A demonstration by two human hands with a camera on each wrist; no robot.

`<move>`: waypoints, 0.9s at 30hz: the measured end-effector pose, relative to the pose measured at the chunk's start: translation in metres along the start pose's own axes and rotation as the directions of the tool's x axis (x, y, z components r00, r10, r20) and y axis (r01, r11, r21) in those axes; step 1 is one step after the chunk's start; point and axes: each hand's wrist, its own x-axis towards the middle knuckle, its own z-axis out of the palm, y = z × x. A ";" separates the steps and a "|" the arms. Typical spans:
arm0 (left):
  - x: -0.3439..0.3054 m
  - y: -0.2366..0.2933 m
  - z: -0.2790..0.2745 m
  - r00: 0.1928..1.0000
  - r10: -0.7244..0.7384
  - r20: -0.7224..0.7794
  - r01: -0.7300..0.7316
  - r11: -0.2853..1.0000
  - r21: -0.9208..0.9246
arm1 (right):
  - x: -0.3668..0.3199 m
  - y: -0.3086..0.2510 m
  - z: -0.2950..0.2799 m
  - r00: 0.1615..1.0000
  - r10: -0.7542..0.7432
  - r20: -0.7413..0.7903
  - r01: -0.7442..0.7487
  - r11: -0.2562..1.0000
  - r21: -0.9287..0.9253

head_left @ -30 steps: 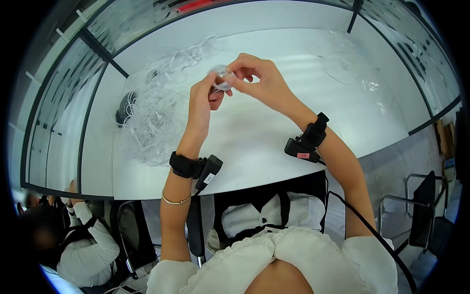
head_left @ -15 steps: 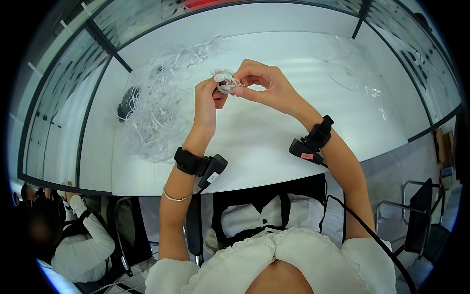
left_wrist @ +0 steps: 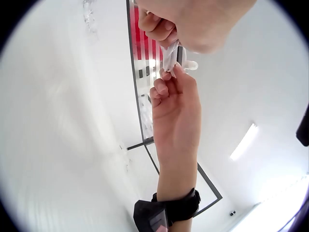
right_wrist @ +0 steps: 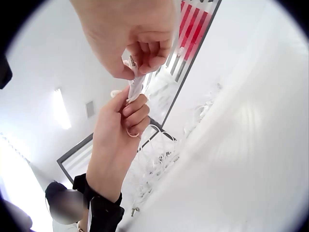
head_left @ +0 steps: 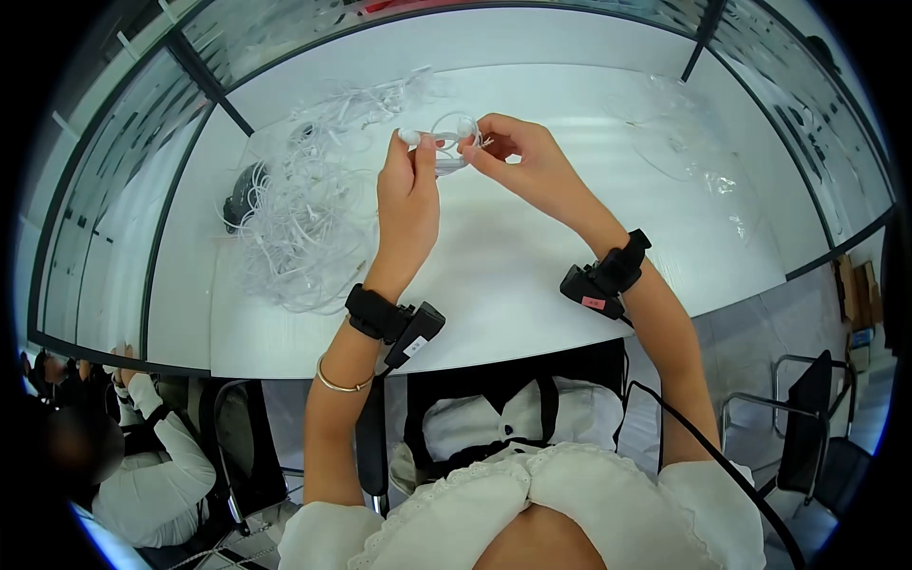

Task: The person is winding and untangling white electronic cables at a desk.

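Both hands are raised over the white table, holding a coiled pair of white earphones (head_left: 449,165) between them in the head view. The left hand (head_left: 408,195) grips one side of the bundle with thumb and curled fingers; a white earbud (head_left: 409,137) sticks out at its fingertips. From the other side the right hand (head_left: 528,169) pinches the cable between thumb and fingers. A metal plug (right_wrist: 132,61) shows between the right hand's thumb and fingers in the right wrist view. A thin cable loop rises above the bundle.
A tangled heap of white cables (head_left: 302,228) lies on the left of the table (head_left: 494,285), a dark round object (head_left: 244,197) beside it. Clear plastic bags (head_left: 698,142) lie at the back right. Low panels border the table. Another person (head_left: 157,484) sits at lower left.
The left hand has turned, its thumb now along the bundle, and an earbud stands out on its left. The right hand has moved slightly right, and a cable loop has opened between the hands.
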 end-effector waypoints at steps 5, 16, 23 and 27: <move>-0.002 -0.003 0.005 0.999 0.038 -0.020 -0.037 0.998 0.046 | -0.004 -0.010 0.005 0.993 -0.078 -0.088 0.062 0.982 -0.178; -0.006 0.004 0.011 0.999 -0.038 0.020 0.040 0.989 -0.142 | -0.002 0.005 0.004 0.996 0.088 -0.008 -0.086 0.989 0.120; -0.005 0.011 0.005 0.995 -0.087 -0.051 0.078 0.983 -0.163 | -0.004 0.001 0.008 0.994 -0.007 0.111 -0.034 0.931 0.363; -0.002 0.003 0.002 0.997 -0.082 -0.001 0.081 0.996 -0.024 | -0.005 -0.006 0.002 0.989 0.025 0.145 -0.073 0.939 0.336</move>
